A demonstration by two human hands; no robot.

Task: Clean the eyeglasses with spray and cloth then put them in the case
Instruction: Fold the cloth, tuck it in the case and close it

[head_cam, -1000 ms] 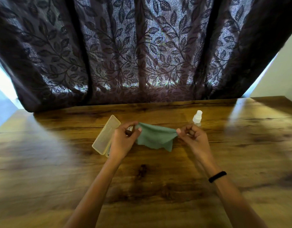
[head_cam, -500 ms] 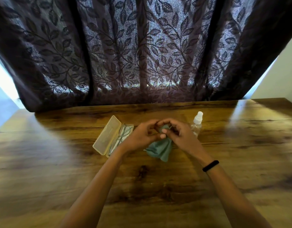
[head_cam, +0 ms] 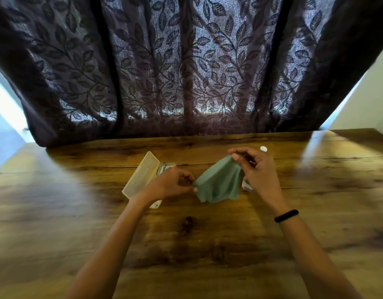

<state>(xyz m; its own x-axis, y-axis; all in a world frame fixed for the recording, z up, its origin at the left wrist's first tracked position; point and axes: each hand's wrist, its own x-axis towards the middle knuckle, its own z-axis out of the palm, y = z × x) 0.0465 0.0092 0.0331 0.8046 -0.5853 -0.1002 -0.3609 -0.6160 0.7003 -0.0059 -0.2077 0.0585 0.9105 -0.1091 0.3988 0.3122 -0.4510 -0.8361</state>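
Note:
A green cleaning cloth (head_cam: 219,183) hangs spread between my two hands above the table. My left hand (head_cam: 172,184) pinches its lower left corner. My right hand (head_cam: 256,169) pinches its upper right corner, held higher. An open pale yellow glasses case (head_cam: 139,174) lies on the table just left of my left hand, its lid tipped back. Part of the eyeglasses (head_cam: 163,168) shows inside the case; my left hand hides most of them. The clear spray bottle (head_cam: 263,149) stands behind my right hand, with only its white cap and base showing.
The wooden table (head_cam: 186,244) stretches wide in front of me. A dark leaf-patterned curtain (head_cam: 186,72) hangs along its far edge. A pale wall (head_cam: 369,104) stands at the right.
My hands were together bunching the cloth half a second ago. They have since drawn apart, and the cloth is stretched open again, my right hand now raised higher.

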